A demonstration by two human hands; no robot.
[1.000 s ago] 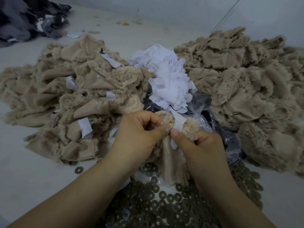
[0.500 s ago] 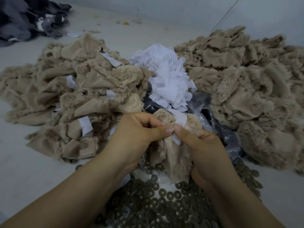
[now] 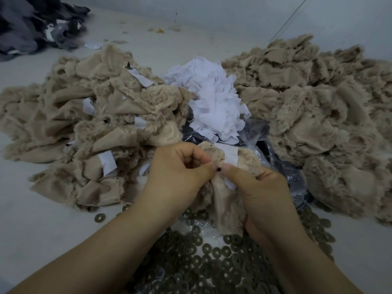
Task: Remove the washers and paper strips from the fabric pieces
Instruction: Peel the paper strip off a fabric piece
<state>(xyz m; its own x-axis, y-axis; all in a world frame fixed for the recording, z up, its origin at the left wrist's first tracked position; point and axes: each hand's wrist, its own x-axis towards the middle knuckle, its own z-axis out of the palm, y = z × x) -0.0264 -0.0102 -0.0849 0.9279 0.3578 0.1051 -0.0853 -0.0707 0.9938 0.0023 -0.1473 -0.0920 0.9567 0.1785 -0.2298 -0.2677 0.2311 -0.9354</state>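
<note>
Both hands pinch fabric piece; washers below, paper strips behind.

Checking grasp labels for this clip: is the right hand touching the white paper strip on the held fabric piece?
Touching. The head view shows the right hand with its thumb tip pressed on the paper strip lying across the fabric piece.

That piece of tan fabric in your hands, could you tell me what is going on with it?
A person holds one furry fabric piece over a pile of washers. The left hand and right hand both pinch it near a small dark fastener, with a white paper strip still attached. A heap of fabric with strips lies to the left, a heap without to the right, and loose paper strips are piled between them.
</note>
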